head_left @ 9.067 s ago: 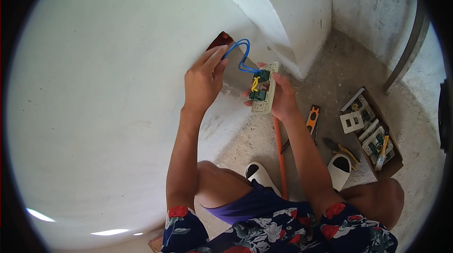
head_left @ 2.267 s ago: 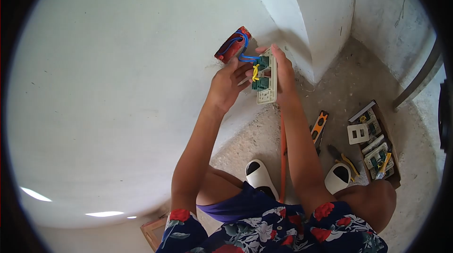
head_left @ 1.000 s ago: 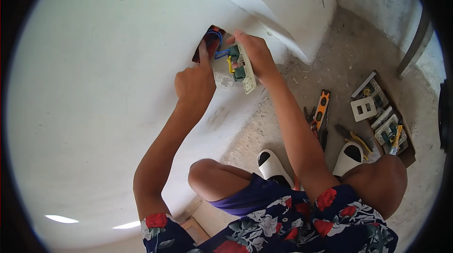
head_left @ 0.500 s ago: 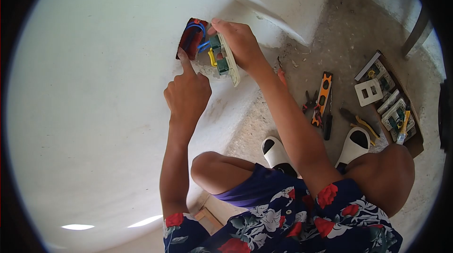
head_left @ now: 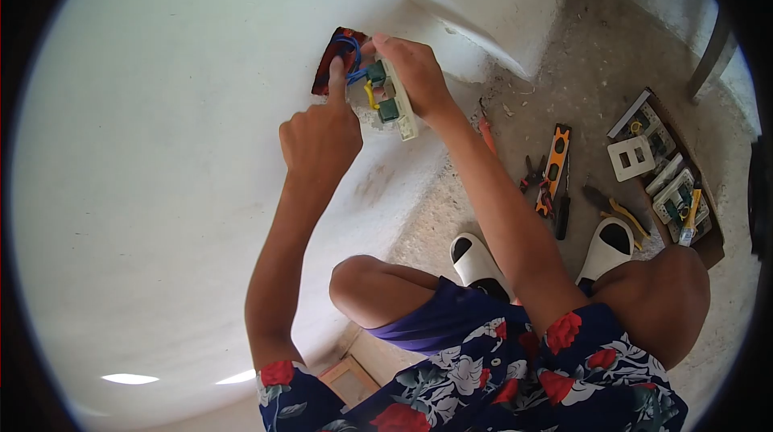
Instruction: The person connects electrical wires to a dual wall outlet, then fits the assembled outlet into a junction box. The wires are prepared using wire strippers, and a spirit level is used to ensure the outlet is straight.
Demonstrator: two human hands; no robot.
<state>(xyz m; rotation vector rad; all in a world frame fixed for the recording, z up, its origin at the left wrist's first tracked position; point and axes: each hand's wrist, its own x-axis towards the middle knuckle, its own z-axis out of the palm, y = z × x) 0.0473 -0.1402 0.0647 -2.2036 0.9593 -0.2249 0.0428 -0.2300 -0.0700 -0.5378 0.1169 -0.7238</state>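
Note:
A red wall box is set into the white wall, with blue wires coiled inside it. My left hand reaches up to it, index finger stretched into the opening at the wires, the other fingers curled and holding nothing visible. My right hand grips a cream electrical socket plate by its outer side, just right of the box. Green modules on the plate's back face the wall box. Blue wires and a yellow wire run at the plate's back; the yellow wire's far end is hidden.
An orange spirit level, red-handled pliers, a black-handled screwdriver and yellow-handled pliers lie on the concrete floor. On the right, a cardboard box holds several socket plates; a white cover frame rests at its edge.
My left index finger has moved from the box's lower edge up and right, further into the opening at the wires. The socket plate and my right hand have shifted slightly right.

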